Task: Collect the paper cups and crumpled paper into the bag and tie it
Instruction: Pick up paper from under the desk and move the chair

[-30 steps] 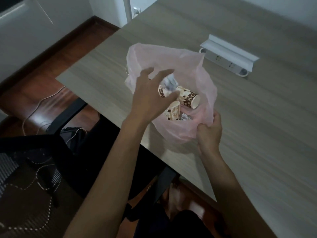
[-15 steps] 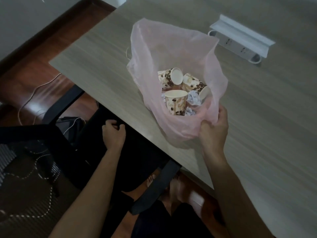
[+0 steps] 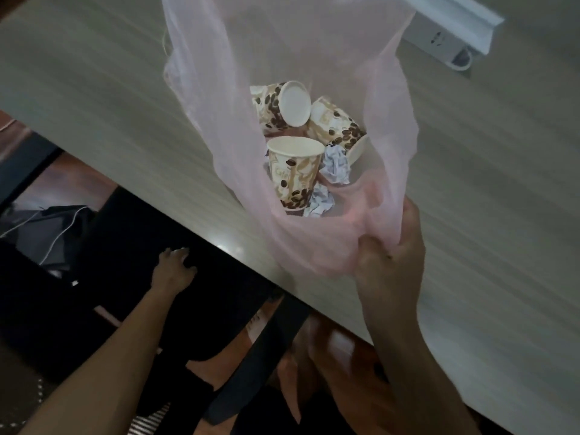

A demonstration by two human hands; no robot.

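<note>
Bag (image 3: 314, 51) thin, floppy, light; right hand (image 3: 389, 262) bunches its rim near table (image 3: 94, 89) front edge. Left hand (image 3: 172, 271) below edge, grip unclear. Gather both handles to tie.

Open pink bag (image 3: 314, 51) on the table edge, three bean-print paper cups (image 3: 293, 171) and crumpled paper (image 3: 336, 166) inside

Inside the one pink bag (image 3: 389, 127) lie three paper cups (image 3: 295, 171) and two crumpled paper balls (image 3: 336, 164).
</note>
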